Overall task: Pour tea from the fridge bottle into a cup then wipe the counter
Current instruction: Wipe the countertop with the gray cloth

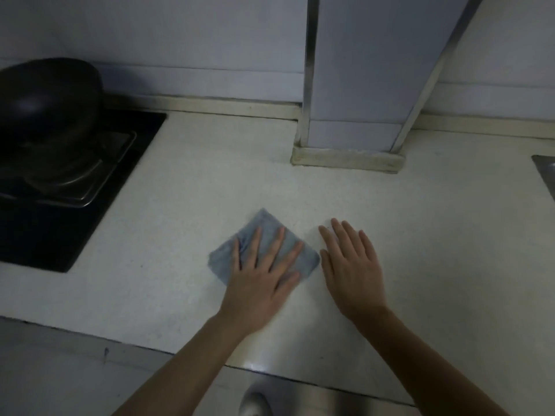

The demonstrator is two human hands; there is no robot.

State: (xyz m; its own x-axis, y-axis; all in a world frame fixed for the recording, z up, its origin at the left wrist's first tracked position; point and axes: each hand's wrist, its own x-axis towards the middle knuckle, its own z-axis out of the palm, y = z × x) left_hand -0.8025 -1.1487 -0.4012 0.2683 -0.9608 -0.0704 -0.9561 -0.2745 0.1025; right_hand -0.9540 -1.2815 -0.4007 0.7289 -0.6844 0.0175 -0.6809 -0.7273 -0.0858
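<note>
A small folded blue-grey cloth (258,225) lies on the white speckled counter (186,187), turned like a diamond. My left hand (262,274) presses flat on it with the fingers spread and straight. Just to the right of the cloth, my right hand (351,265) rests flat on the bare counter, fingers straight, not touching the cloth. No bottle or cup is in view.
A black wok (48,115) sits on a black glass hob (75,205) at the left. A tiled column (360,94) stands on the counter at the back. A metal sink edge (545,172) shows at the far right. The counter's front edge (270,367) runs below my forearms.
</note>
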